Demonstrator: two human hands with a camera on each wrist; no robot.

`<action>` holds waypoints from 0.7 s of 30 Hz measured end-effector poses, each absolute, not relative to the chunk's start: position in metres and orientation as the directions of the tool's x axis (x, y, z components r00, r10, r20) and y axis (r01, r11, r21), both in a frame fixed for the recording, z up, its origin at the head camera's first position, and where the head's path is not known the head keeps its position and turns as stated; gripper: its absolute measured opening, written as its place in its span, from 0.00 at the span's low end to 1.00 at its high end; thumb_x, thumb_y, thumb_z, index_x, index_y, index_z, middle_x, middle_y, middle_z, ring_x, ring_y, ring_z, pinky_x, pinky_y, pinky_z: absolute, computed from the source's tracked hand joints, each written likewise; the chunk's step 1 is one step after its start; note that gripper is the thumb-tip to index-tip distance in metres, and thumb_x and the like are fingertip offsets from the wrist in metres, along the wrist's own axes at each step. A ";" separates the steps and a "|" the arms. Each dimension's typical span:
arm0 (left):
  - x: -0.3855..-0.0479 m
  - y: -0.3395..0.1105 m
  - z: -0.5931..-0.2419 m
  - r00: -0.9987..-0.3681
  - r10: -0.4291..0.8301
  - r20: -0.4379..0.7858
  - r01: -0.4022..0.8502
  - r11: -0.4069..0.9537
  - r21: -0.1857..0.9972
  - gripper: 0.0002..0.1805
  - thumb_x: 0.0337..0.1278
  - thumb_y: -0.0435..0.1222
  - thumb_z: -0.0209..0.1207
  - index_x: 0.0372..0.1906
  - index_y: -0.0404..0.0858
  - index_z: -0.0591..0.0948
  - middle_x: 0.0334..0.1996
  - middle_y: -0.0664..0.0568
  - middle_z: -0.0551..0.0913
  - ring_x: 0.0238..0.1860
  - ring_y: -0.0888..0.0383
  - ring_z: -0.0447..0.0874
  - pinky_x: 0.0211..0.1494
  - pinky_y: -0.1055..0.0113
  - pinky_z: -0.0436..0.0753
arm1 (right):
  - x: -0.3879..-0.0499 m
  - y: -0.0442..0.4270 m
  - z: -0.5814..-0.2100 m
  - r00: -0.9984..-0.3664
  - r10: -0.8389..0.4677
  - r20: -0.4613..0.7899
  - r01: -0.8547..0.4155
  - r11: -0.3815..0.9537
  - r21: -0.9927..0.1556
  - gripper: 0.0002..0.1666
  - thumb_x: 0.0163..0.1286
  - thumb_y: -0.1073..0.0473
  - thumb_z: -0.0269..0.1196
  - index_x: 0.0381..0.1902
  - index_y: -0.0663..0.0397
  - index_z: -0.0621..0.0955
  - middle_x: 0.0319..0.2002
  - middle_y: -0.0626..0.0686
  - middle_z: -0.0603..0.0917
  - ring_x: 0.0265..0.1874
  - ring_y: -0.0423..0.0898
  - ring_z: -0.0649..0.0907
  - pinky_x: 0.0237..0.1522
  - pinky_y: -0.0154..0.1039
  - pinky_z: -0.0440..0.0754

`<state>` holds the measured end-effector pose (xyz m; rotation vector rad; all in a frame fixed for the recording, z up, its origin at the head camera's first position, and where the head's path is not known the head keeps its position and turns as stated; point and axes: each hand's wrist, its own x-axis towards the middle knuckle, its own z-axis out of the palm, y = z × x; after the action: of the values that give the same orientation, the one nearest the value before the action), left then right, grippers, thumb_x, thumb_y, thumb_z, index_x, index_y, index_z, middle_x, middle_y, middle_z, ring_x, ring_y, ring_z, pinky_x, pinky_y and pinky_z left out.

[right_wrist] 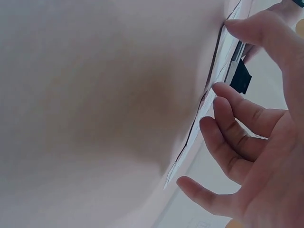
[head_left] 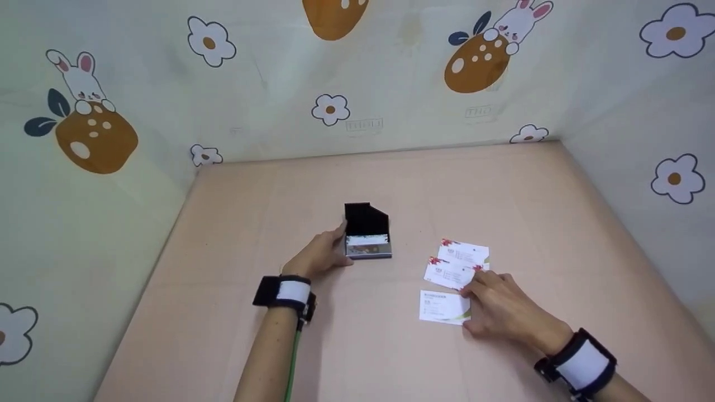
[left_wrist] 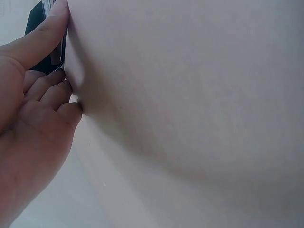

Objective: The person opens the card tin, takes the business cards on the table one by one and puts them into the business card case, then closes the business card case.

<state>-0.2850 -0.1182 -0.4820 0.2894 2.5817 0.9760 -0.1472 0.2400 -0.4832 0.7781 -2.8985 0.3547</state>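
A small card case (head_left: 368, 249) with its black lid raised stands on the table, white cards (head_left: 367, 240) showing inside. My left hand (head_left: 319, 252) grips the case by its left side; in the left wrist view, the thumb (left_wrist: 45, 35) lies against it and the other fingers are curled. To the right, my right hand (head_left: 505, 307) holds the nearest white business card (head_left: 441, 307) by its right end, thumb and index finger at opposite edges. Two more business cards with red flower corners, one (head_left: 447, 273) overlapping the other (head_left: 466, 253), lie just beyond it.
A pale pink surface (head_left: 251, 206) spreads under everything. Walls (head_left: 391, 72) covered with rabbit and flower prints rise at the back and both sides. Black straps (head_left: 584, 363) with white patches are around both wrists, and a green cable (head_left: 292, 357) runs along the left forearm.
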 end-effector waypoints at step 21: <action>-0.281 -0.116 -0.480 -0.919 0.279 -0.279 0.017 0.734 0.679 0.52 0.55 0.37 0.71 0.80 0.48 0.52 0.78 0.45 0.58 0.80 0.47 0.53 0.82 0.53 0.56 | -0.191 0.214 -0.472 -0.811 -0.519 0.271 -0.572 0.802 -0.174 0.30 0.46 0.48 0.78 0.44 0.58 0.85 0.45 0.55 0.84 0.49 0.52 0.79 0.57 0.58 0.76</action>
<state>-0.2812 -0.1165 -0.4797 0.2281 2.5727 1.0022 -0.1915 0.2139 -0.4717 0.8520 -2.7795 0.3678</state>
